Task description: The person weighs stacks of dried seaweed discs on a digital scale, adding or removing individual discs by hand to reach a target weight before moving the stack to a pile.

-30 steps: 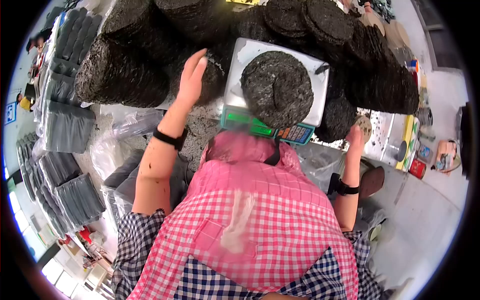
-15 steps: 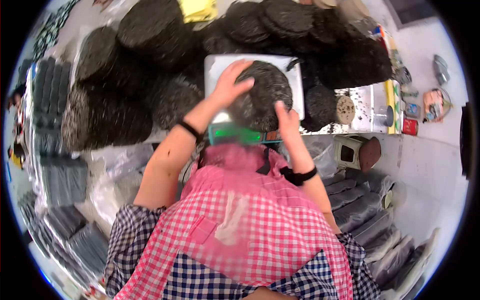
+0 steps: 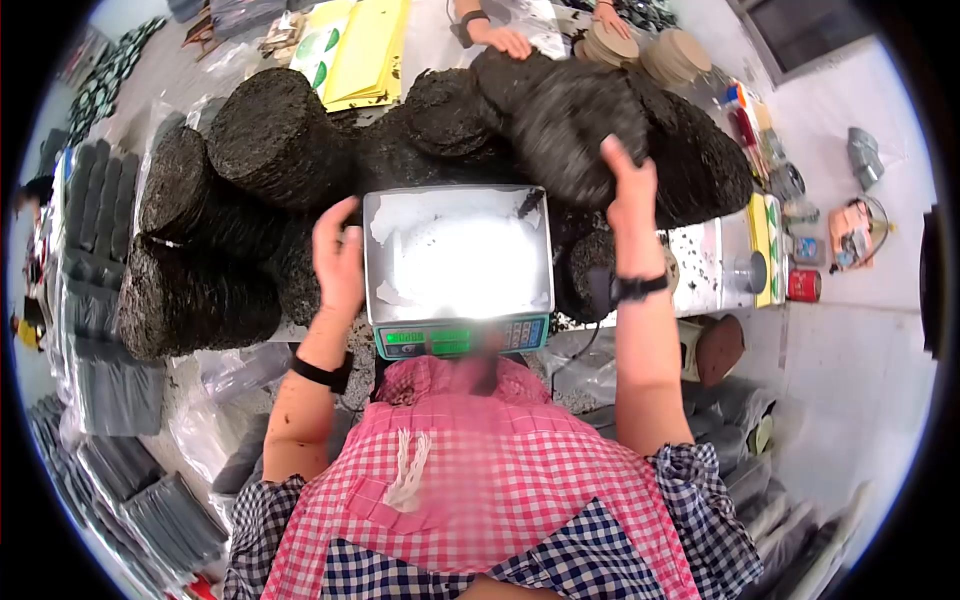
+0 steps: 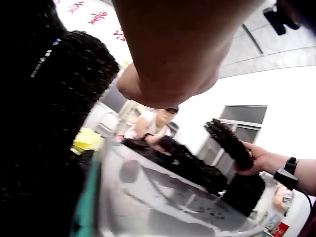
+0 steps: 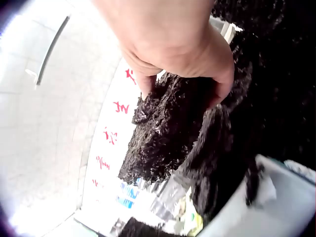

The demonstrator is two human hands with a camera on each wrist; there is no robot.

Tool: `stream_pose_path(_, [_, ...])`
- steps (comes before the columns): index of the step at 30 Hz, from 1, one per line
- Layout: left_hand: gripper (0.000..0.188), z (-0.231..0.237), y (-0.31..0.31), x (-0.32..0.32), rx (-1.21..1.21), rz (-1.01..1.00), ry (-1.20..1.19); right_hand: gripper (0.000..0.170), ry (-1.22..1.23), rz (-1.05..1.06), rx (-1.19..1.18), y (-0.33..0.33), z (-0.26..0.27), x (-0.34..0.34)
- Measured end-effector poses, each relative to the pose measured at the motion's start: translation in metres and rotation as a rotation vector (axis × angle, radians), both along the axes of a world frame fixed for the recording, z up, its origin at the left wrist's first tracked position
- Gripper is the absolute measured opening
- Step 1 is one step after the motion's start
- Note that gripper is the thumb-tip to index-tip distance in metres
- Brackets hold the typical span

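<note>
My right hand (image 3: pixel 633 190) grips a thick, dark, round cake of what looks like dried seaweed (image 3: pixel 568 130), blurred in the head view, over the piles behind the scale. In the right wrist view the thumb and fingers pinch the cake (image 5: pixel 158 133) from its two faces. A digital scale (image 3: pixel 400 250) stands in front of me, its metal pan bare but for dark crumbs and a small scrap. Just left of the pan, my left hand (image 3: pixel 338 260) is held with fingers loosely extended and nothing in it.
Tall stacks of dark cakes (image 3: pixel 265 120) ring the scale at left and back. Across the table another person's hand (image 3: pixel 503 42) rests near the piles. Yellow printed bags (image 3: pixel 365 55) lie at the back; a red can (image 3: pixel 803 285) stands at right. Bagged dark stacks (image 3: pixel 115 380) fill the left.
The cake lay on the scale a second ago, then both hands took hold of it. Now the right hand has carried it off to the back right, and the left hand has let go and moved left.
</note>
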State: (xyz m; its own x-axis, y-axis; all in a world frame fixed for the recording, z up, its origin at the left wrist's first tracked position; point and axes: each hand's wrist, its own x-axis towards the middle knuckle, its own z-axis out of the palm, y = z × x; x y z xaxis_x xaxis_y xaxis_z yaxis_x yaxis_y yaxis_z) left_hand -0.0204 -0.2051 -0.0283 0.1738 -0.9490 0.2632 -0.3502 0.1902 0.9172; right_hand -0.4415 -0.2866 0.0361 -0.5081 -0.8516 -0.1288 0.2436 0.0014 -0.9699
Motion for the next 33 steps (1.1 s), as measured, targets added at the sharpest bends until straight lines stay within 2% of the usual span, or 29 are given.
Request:
stream_pose_path(1, [0.032,-0.033,0.001,0.029,0.015,0.123,-0.034,0.065,0.007,-0.009,-0.084,-0.027,0.008,-0.016])
stream_pose_path(2, [0.030,-0.067,0.005,0.062,0.025,0.236,-0.224,0.068,0.016,-0.040,-0.130,-0.061,-0.009,-0.040])
stream_pose_path(3, [0.034,-0.078,0.018,0.083,0.076,0.293,-0.505,0.071,0.128,-0.267,-0.015,-0.079,-0.002,-0.038])
stream_pose_path(5, [0.073,-0.125,0.044,0.116,0.279,0.133,-0.748,0.073,-0.001,-0.234,-0.031,-0.093,-0.001,-0.046])
stream_pose_path(7, [0.121,-0.126,0.068,0.095,0.576,-0.078,-1.120,0.068,-0.081,-0.207,0.048,-0.097,-0.002,-0.051])
stream_pose_path(8, [0.143,-0.119,0.071,0.086,0.743,-0.140,-1.216,0.067,-0.064,-0.176,0.032,-0.089,-0.002,-0.042])
stream_pose_path(9, [0.142,-0.123,0.071,0.084,0.705,-0.100,-1.223,0.065,-0.044,-0.144,0.015,-0.081,0.007,-0.027])
stream_pose_path(11, [0.140,-0.135,0.070,0.079,0.633,-0.024,-1.234,0.066,-0.116,0.043,-0.075,-0.099,-0.035,-0.033])
stream_pose_path(12, [0.137,-0.129,0.068,0.074,0.645,-0.026,-1.216,0.063,-0.081,0.014,-0.032,-0.103,-0.035,-0.016])
stream_pose_path(13, [0.136,-0.128,0.066,0.075,0.656,-0.036,-1.185,0.071,-0.041,0.110,-0.038,-0.116,-0.051,-0.011])
stream_pose_path(15, [0.134,-0.122,0.059,0.077,0.668,-0.041,-1.126,0.091,0.384,-0.046,0.177,-0.145,-0.069,0.009])
stream_pose_path(16, [0.132,-0.114,0.057,0.079,0.696,-0.073,-1.082,0.112,0.629,-0.052,0.273,-0.150,-0.069,0.015])
stream_pose_path(19, [0.124,-0.106,0.058,0.097,0.638,-0.149,-0.954,0.117,1.103,-0.095,0.419,-0.155,-0.063,0.017])
stream_pose_path(20, [0.117,-0.110,0.059,0.107,0.575,-0.163,-0.899,0.120,1.360,-0.144,0.328,-0.156,-0.072,0.010])
stream_pose_path(21, [0.106,-0.107,0.059,0.113,0.504,-0.166,-0.864,0.117,1.435,-0.144,0.349,-0.143,-0.054,0.014])
stream_pose_path(22, [0.100,-0.106,0.057,0.121,0.443,-0.151,-0.836,0.111,1.543,-0.172,0.260,-0.137,-0.053,0.008])
stream_pose_path(23, [0.093,-0.103,0.062,0.131,0.386,-0.132,-0.817,0.100,1.537,-0.188,0.140,-0.126,-0.049,0.005])
stream_pose_path(24, [0.086,-0.085,0.075,0.134,0.397,-0.031,-0.770,0.088,1.550,-0.113,-0.006,-0.116,-0.051,-0.005])
stream_pose_path(26, [0.074,-0.032,0.085,0.143,0.385,0.181,-0.678,0.064,1.390,0.078,-0.156,-0.048,-0.023,0.026])
stream_pose_path(28, [0.060,-0.013,0.122,0.164,0.430,0.368,0.013,0.063,1.443,0.229,-0.311,0.016,-0.045,0.049])
stream_pose_path(29, [0.054,-0.005,0.138,0.168,0.416,0.447,0.368,0.069,1.454,0.353,-0.237,0.044,-0.067,0.067])
stream_pose_path(30, [0.044,0.021,0.139,0.152,0.245,0.488,0.576,0.074,1.406,0.576,-0.058,0.068,-0.111,0.077])
stream_pose_path(31, [0.045,0.023,0.150,0.154,0.286,0.419,0.852,0.080,1.426,0.702,0.048,0.091,-0.104,0.123])
stream_pose_path(32, [0.048,0.028,0.154,0.146,0.313,0.425,0.965,0.084,1.267,0.913,-0.144,0.098,-0.070,0.165])
stream_pose_path(33, [0.053,0.034,0.150,0.135,0.338,0.417,1.075,0.092,1.017,1.071,-0.233,0.103,-0.048,0.201])
